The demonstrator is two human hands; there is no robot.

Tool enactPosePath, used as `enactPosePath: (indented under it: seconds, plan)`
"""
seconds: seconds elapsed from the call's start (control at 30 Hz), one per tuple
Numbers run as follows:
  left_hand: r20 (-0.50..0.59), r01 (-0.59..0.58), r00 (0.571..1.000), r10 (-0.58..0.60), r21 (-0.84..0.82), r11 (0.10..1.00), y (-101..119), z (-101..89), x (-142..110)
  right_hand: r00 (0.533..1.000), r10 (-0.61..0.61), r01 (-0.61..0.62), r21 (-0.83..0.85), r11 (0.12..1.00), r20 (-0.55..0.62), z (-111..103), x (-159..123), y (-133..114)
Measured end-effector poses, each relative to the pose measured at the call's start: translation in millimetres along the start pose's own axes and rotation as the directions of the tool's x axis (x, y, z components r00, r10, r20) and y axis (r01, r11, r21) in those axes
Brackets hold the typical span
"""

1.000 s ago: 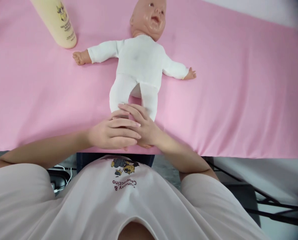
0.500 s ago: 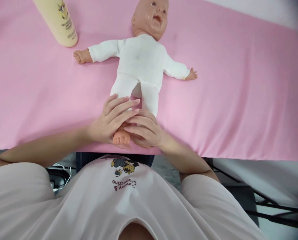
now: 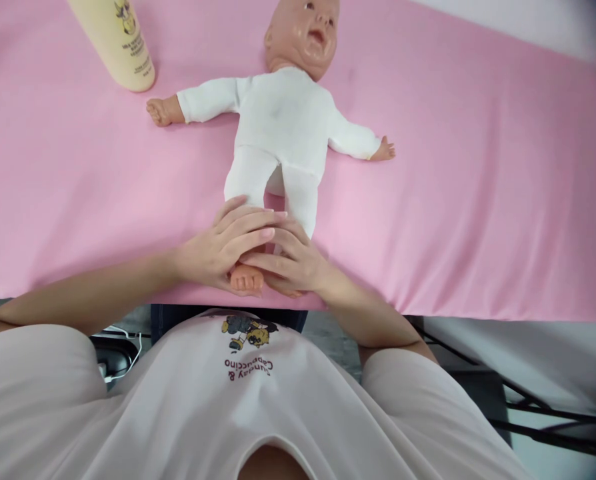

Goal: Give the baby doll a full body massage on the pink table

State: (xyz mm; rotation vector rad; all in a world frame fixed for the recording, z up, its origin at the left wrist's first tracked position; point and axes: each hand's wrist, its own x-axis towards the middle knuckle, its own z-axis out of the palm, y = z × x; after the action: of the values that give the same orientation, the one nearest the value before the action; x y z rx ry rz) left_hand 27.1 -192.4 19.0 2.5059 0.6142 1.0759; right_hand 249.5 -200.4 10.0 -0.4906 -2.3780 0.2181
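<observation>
A baby doll point(image 3: 283, 113) in a white cloth body lies face up with its arms spread and its legs toward me. My left hand point(image 3: 223, 240) is wrapped over the doll's lower leg on the left, its fingers reaching across the shin. Beneath that palm the doll's bare foot point(image 3: 247, 280) pokes out, toes toward me. My right hand point(image 3: 298, 260) is closed around the lower legs from the other side, its fingertips meeting and partly passing under my left fingers. The doll's other foot is mostly hidden under my right hand.
A pale yellow bottle point(image 3: 123, 47) with a cartoon cow print lies at the upper left. Pink cloth point(image 3: 453, 187) covers the table, its front edge close to my body. Black metal bars point(image 3: 553, 427) and a white cable point(image 3: 137, 353) show below the table.
My left hand and the doll's foot on the left have shifted slightly right and toward me. The left fingers now overlap the right ones more. The doll's body stays almost still.
</observation>
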Motion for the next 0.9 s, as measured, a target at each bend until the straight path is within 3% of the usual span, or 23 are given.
enactPosePath:
  seconds: [0.1,0.2,0.33,0.47,0.57,0.63,0.7,0.77,0.83,0.9]
  plan:
    - [-0.055,-0.180,0.981,0.187,0.107,0.978,7.4,-7.2,6.5,0.993,-0.075,0.069,-0.067,0.995,-0.094,-1.7,4.2,-0.9]
    - [-0.095,-0.279,0.952,0.292,0.130,0.952,11.0,-13.4,12.3,0.949,-0.177,0.157,-0.097,0.983,-0.262,-7.1,11.8,-1.8]
    - [-0.145,-0.327,0.930,0.337,0.089,0.941,7.9,-16.0,13.4,0.947,-0.221,0.212,-0.061,0.975,-0.234,-19.5,16.3,0.8]
    - [-0.051,-0.300,0.952,0.301,0.040,0.953,4.5,-16.2,10.5,0.974,-0.101,0.112,0.041,0.993,-0.204,-29.0,11.9,6.9]
    - [0.072,-0.271,0.959,0.275,-0.059,0.961,3.4,-17.5,11.1,0.955,0.114,-0.099,0.066,0.993,-0.274,-30.2,10.4,14.2]
    - [0.098,-0.258,0.958,0.269,-0.110,0.960,2.5,-18.0,12.5,0.888,0.321,-0.319,0.063,0.946,-0.330,-26.4,8.8,23.1]
    - [0.111,-0.268,0.953,0.281,-0.120,0.956,1.5,-17.5,13.2,0.770,0.530,-0.528,0.112,0.842,-0.357,-18.2,3.6,36.7]
    - [0.155,-0.299,0.936,0.316,-0.122,0.946,0.7,-15.9,12.3,0.658,0.674,-0.645,0.212,0.735,-0.335,-7.0,-5.6,53.8]
    - [0.238,-0.297,0.917,0.319,-0.123,0.947,0.4,-13.4,10.2,0.610,0.744,-0.678,0.305,0.668,-0.273,3.4,-16.1,70.6]
    - [0.336,-0.257,0.900,0.279,-0.108,0.960,0.7,-10.7,8.1,0.604,0.761,-0.660,0.385,0.645,-0.238,9.4,-25.1,83.0]
